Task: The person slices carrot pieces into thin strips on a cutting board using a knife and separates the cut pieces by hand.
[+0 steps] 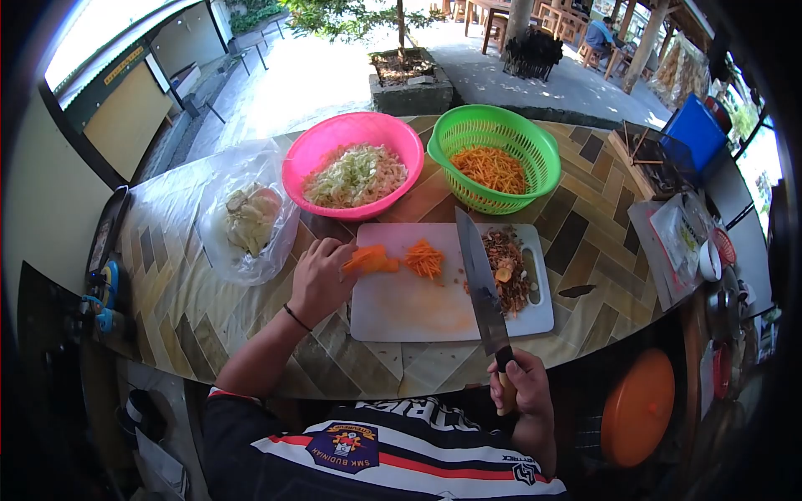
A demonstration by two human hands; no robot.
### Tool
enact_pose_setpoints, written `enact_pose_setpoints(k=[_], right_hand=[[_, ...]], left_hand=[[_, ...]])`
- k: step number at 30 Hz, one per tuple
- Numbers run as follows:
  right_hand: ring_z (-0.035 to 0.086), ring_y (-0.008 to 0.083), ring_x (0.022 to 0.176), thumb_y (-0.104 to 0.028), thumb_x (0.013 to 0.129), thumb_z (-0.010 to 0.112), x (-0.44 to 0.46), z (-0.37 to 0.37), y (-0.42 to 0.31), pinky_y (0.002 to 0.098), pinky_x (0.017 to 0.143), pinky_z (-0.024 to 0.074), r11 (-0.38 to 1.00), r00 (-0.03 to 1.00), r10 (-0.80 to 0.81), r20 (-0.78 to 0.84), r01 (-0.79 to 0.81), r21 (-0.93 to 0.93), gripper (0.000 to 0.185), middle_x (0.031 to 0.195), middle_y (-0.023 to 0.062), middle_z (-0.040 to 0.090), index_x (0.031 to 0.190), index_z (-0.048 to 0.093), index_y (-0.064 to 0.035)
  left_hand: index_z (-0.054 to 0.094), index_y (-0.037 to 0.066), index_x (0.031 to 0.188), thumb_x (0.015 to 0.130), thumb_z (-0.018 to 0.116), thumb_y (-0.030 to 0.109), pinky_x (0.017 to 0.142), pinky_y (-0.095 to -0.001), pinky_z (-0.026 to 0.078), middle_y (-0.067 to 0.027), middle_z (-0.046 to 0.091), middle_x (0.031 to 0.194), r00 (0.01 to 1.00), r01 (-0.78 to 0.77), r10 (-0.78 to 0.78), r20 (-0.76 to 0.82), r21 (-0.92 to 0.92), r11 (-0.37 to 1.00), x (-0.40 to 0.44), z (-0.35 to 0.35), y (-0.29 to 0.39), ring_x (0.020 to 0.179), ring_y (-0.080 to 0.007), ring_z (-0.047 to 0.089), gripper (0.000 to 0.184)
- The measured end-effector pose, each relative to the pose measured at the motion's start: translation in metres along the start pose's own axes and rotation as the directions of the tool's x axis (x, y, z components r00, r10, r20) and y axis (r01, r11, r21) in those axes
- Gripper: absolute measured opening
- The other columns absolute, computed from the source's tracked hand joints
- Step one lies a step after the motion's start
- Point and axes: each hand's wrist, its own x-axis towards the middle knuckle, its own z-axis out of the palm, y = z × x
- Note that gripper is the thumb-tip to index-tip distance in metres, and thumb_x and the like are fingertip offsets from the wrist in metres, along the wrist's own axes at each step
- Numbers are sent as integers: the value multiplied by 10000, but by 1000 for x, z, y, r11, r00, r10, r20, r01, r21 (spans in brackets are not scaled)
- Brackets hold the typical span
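Note:
My right hand [524, 382] is wrapped round the handle of a large kitchen knife [482, 288], whose blade points away from me over the right part of a white cutting board [401, 309]. On the board's left edge, my left hand [324, 275] has its fingers bent down at sliced carrot [372, 260]; whether it grips the slices is hard to see. A small pile of carrot strips [424, 260] lies just right of them. Peelings and scraps [506, 271] cover the board's right end, partly behind the blade.
Beyond the board stand a pink basin [301, 188] of shredded cabbage and a green colander [541, 167] of carrot strips. A clear plastic bag [219, 255] with cabbage lies left. Bowls [710, 260] and a blue container [695, 134] are at the right.

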Motion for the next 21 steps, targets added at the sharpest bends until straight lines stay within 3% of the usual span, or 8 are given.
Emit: enact_pose_setpoints(k=[2,6,11,17,21], right_hand=[[537,132,500,-360,985,560,9,-1,8,254,457,444,996,997,-23,69,17,82,358,641,66,551,1002,583,-3],[518,133,490,-362,990,549,18,-7,12,258,445,437,997,995,20,96,-27,71,356,631,61,531,987,573,-6],[509,134,482,-369,997,533,26,-17,16,259,441,435,982,990,-11,139,-15,188,359,635,70,530,997,563,-12],[506,141,477,-369,1003,521,30,-18,12,262,442,436,981,987,58,150,-85,176,360,634,72,526,992,550,-11],[511,141,485,-358,1010,511,31,-19,10,264,447,437,980,980,74,184,-106,170,351,637,73,524,994,546,-10]], left_hand=[[689,90,1007,737,759,173,850,-391,476,-68,624,963,996,19,-20,92,16,1000,0,2,-1,930,-272,604,291],[667,106,990,733,750,176,796,-388,469,-40,613,965,997,-74,72,25,80,994,-2,7,6,939,-250,589,279],[673,106,946,727,745,147,761,-373,470,-18,618,913,986,-153,163,-32,197,968,-5,12,10,887,-223,604,234],[648,95,799,715,723,76,656,-361,481,-30,591,808,963,-174,180,-202,47,984,-14,7,19,772,-222,606,113],[622,89,750,718,714,90,630,-361,486,-45,568,769,984,-174,175,-7,100,980,-36,3,40,724,-231,596,97]])
